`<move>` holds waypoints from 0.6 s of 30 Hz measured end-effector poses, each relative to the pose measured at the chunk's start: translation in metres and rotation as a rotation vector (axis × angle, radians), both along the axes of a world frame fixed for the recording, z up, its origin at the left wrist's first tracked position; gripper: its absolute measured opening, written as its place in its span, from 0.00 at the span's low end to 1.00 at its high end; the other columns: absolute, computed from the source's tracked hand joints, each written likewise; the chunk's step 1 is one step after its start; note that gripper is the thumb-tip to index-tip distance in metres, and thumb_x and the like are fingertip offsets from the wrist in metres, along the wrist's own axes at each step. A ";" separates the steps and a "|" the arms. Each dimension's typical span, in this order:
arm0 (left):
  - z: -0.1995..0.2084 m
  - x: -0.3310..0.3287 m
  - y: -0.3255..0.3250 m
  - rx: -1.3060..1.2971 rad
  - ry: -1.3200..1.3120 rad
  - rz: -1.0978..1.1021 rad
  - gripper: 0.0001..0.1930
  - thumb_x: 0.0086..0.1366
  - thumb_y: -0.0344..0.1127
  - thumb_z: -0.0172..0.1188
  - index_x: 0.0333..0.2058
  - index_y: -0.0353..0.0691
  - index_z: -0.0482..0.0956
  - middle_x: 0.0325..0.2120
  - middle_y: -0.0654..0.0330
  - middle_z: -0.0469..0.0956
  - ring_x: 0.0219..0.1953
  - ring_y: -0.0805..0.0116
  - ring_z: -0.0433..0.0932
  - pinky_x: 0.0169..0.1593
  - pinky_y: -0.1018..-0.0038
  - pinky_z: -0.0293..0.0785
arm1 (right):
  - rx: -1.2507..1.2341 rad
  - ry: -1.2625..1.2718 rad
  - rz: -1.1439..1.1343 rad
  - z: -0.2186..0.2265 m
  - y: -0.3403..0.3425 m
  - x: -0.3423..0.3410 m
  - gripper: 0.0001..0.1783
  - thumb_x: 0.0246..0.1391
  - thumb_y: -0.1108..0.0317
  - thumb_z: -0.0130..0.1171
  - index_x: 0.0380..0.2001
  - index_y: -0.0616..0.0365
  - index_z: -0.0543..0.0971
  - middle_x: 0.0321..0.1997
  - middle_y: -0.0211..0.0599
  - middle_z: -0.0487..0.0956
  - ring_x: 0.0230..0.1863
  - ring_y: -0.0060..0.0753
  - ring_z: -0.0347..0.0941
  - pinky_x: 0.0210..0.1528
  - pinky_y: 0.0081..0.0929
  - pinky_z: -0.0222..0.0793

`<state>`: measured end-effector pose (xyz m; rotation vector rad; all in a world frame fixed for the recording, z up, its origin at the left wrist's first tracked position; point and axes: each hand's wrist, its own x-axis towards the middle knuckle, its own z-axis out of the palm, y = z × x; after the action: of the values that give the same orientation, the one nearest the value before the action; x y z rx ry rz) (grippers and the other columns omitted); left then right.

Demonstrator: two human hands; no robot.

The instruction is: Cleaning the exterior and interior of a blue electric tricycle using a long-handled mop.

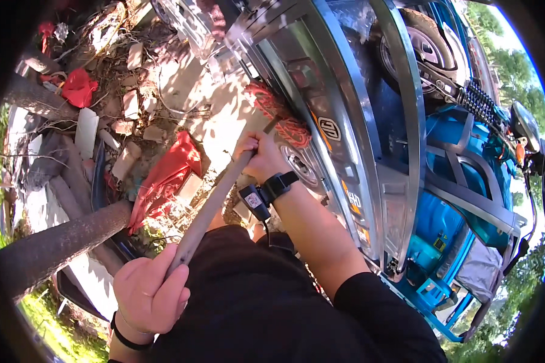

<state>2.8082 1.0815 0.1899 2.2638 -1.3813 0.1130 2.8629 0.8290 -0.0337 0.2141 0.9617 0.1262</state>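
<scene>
A long greyish wooden pole [209,209] runs slantwise in front of me, from lower left up toward the centre. My left hand [151,290] is closed round its near end, with a dark band on the wrist. Farther along, my right hand [260,158] grips the same pole, whose short tip sticks out past the fist. A black watch-like device with a small box and cable sits on my right wrist. Just beyond that fist, a bundle of red rope [266,100] hangs against the metal side of a blue cargo tricycle [345,121]. What the pole's far end touches, I cannot tell.
The tricycle fills the right side, with a spare wheel [415,48] in its bed. Leftward stand a tree trunk [60,245], red plastic sheeting [169,172], and broken bricks [125,160] among dry twigs. Sunlit pale ground [215,133] lies between.
</scene>
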 end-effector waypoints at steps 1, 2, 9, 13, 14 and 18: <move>-0.007 0.000 -0.004 -0.016 0.009 -0.011 0.10 0.59 0.35 0.50 0.32 0.33 0.73 0.33 0.44 0.74 0.20 0.65 0.72 0.21 0.74 0.68 | -0.056 0.044 -0.008 -0.010 -0.004 -0.010 0.12 0.48 0.74 0.47 0.15 0.53 0.60 0.10 0.21 0.58 0.10 0.16 0.54 0.13 0.12 0.56; -0.014 0.001 -0.008 -0.015 0.007 -0.027 0.10 0.59 0.35 0.50 0.32 0.33 0.73 0.33 0.44 0.74 0.20 0.65 0.72 0.21 0.74 0.68 | -0.111 0.091 -0.020 -0.017 -0.009 -0.020 0.11 0.47 0.74 0.47 0.14 0.53 0.61 0.09 0.21 0.58 0.10 0.16 0.55 0.14 0.13 0.56; -0.068 -0.010 -0.072 -0.077 0.234 -0.128 0.07 0.53 0.32 0.55 0.30 0.37 0.74 0.29 0.56 0.75 0.20 0.62 0.73 0.23 0.73 0.69 | -0.061 0.370 -0.206 -0.056 -0.069 -0.138 0.15 0.45 0.75 0.48 0.11 0.50 0.57 0.07 0.20 0.56 0.09 0.19 0.54 0.14 0.14 0.52; -0.070 -0.044 -0.135 0.038 0.365 -0.229 0.09 0.53 0.31 0.54 0.33 0.37 0.73 0.25 0.57 0.74 0.22 0.61 0.74 0.24 0.71 0.70 | -0.058 0.321 -0.346 -0.092 -0.107 -0.205 0.14 0.47 0.75 0.47 0.13 0.52 0.58 0.09 0.21 0.56 0.10 0.17 0.54 0.14 0.14 0.53; -0.072 -0.049 -0.145 0.049 0.370 -0.261 0.09 0.53 0.31 0.54 0.33 0.37 0.73 0.25 0.57 0.74 0.22 0.61 0.74 0.24 0.71 0.70 | -0.076 0.318 -0.355 -0.085 -0.111 -0.213 0.14 0.47 0.76 0.47 0.13 0.52 0.58 0.09 0.21 0.57 0.10 0.17 0.55 0.14 0.14 0.53; -0.086 -0.066 -0.188 0.104 0.393 -0.315 0.08 0.54 0.30 0.52 0.35 0.38 0.72 0.27 0.56 0.74 0.23 0.60 0.74 0.25 0.70 0.71 | -0.038 0.427 -0.497 -0.113 -0.133 -0.251 0.13 0.46 0.75 0.49 0.14 0.55 0.59 0.11 0.24 0.58 0.11 0.20 0.56 0.15 0.14 0.55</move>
<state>2.7420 0.8935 0.1036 1.9752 -1.5235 -0.4901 2.6123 0.6962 -0.1468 0.4500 1.3042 -0.4088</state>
